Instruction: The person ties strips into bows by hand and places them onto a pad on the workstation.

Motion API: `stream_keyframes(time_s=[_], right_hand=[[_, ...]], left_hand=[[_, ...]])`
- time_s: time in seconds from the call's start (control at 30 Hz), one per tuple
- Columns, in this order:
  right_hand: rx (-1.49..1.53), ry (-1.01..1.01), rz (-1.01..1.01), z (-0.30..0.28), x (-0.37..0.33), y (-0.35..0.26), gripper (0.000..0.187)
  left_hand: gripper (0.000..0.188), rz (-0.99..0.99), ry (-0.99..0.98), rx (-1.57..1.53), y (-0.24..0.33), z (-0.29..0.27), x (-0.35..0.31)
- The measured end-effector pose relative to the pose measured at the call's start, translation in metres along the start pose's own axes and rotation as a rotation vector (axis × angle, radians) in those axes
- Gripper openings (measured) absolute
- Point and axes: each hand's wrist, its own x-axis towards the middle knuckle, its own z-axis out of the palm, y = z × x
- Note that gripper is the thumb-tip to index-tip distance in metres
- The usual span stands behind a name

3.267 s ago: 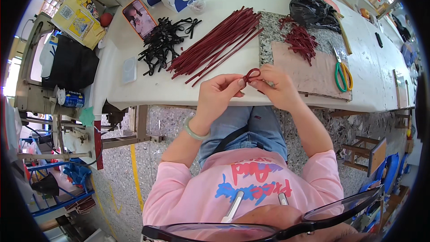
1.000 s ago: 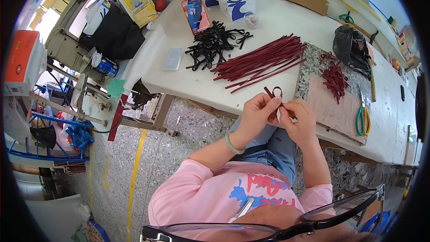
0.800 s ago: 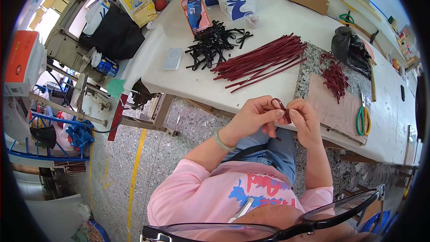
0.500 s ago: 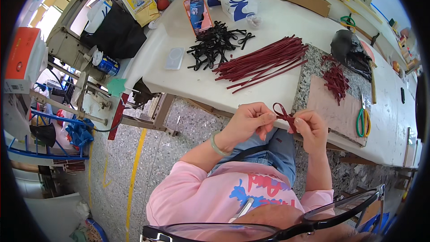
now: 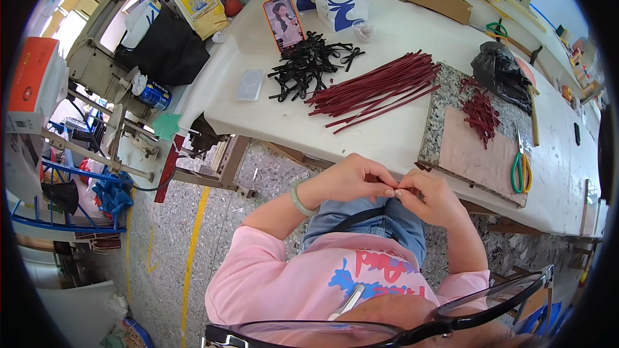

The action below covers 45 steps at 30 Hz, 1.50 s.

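Observation:
In front of my lap, at the table's near edge, my left hand and my right hand meet fingertip to fingertip. Both are closed in a pinch. The dark red ribbon bow they held a moment ago is almost wholly hidden by the fingers. Past them on the white table lies a bundle of long dark red strips. Left of that is a heap of black ribbon bows. A small heap of short dark red pieces rests to the right, on a speckled stone slab.
Scissors with green and yellow handles lie by a pinkish sheet on the slab. Behind the slab's heap sits a black plastic bag. A propped phone, a pale flat device and a paper bag stand farther back. A sewing machine is at left.
My hands have come together, the right moving left and inward. The bow's loop, which showed between them, is now covered by my fingers. The phone's picture has changed.

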Motion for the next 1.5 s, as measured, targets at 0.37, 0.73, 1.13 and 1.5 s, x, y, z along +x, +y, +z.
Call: stream_keyframes(time_s=[0.37,0.73,1.13,1.5], right_hand=[[-0.006,0.104,-0.128,0.011,-0.003,0.002,0.009],[0.327,0.014,0.232,0.007,-0.011,0.005,0.014],[0.614,-0.025,0.319,0.018,-0.017,0.004,0.012],[0.928,0.239,0.404,0.013,0.007,0.024,0.016]], left_hand=[[0.015,-0.024,-0.101,-0.477,-0.025,0.001,0.002],[0.014,0.082,-0.031,-0.46,-0.006,0.014,-0.006],[0.011,0.049,-0.043,-0.428,-0.024,0.017,-0.009],[0.034,0.08,0.167,-0.61,-0.005,0.003,0.004]])
